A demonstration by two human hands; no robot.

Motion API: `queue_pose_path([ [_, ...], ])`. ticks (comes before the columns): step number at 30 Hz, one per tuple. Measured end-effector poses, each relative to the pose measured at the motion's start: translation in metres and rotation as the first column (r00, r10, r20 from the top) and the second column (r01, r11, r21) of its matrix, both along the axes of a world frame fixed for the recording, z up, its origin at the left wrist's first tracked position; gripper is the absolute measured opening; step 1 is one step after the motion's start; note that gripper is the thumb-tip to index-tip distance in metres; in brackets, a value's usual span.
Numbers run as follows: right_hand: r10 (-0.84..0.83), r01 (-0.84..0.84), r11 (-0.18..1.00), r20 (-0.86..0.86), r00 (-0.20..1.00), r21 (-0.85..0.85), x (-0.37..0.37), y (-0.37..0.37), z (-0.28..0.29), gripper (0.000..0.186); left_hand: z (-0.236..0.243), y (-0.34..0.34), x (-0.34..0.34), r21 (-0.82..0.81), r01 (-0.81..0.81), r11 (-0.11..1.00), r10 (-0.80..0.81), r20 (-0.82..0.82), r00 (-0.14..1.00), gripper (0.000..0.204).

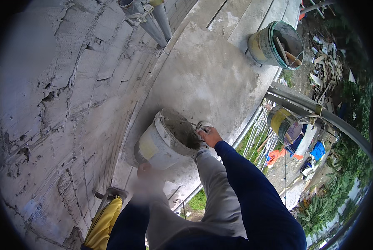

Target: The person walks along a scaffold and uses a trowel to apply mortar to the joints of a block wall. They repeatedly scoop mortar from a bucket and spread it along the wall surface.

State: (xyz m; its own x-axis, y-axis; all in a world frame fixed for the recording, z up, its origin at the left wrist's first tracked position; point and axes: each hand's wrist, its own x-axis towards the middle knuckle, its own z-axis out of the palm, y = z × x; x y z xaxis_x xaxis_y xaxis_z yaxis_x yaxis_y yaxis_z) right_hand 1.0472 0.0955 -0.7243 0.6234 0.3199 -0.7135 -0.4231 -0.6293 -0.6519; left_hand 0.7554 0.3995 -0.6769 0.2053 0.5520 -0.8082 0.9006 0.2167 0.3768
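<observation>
Grey mortar bucket [163, 143] with a yellow label, tilted on our plank.
Our right hand [210, 135] reaches its rim, fingers clamped on a trowel [200, 126]; left hand [147, 173] blurred, grip unclear.

"Where does the camera sit?"

"It sits on the person's head and looks straight down past the legs. It is only one view, so it shares nothing with another one."

"Which way does it face?"

"Down at the platform [207, 79], with the block wall [49, 104] on the left and the ground far below on the right."

"How near is it?"

"The tilted bucket [163, 143] and the right hand [210, 135] are close, near the middle. The left hand [147, 177] is blurry, low down. The other bucket [274, 43] is farther off, up top. Straight edges bend near the dark round rim."
</observation>
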Motion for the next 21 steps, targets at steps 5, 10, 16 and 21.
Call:
queue_pose_path([
  [5, 0.069, -0.073, 0.946, -0.024, 0.997, -0.317, -0.023, 0.024, 0.06, 0.055, 0.004, 0.02, -0.021, -0.264, -0.015, 0.964, -0.039, -0.198, 0.979, 0.067],
  [10, 0.228, -0.142, 0.956, 0.343, 0.911, -0.256, -0.084, 0.057, 0.064, 0.07, -0.069, 0.016, -0.075, -0.36, -0.355, 0.863, 0.272, -0.26, 0.926, 0.079],
  [16, 0.365, -0.165, 0.878, 0.405, 0.839, -0.449, -0.088, 0.125, 0.072, 0.078, -0.115, 0.012, -0.072, 0.036, -0.341, 0.939, 0.342, -0.157, 0.927, 0.067],
  [21, 0.32, -0.066, 0.852, 0.417, 0.851, -0.52, -0.075, 0.123, 0.047, 0.082, -0.091, 0.009, -0.047, -0.043, -0.436, 0.899, 0.425, -0.152, 0.892, 0.053],
])
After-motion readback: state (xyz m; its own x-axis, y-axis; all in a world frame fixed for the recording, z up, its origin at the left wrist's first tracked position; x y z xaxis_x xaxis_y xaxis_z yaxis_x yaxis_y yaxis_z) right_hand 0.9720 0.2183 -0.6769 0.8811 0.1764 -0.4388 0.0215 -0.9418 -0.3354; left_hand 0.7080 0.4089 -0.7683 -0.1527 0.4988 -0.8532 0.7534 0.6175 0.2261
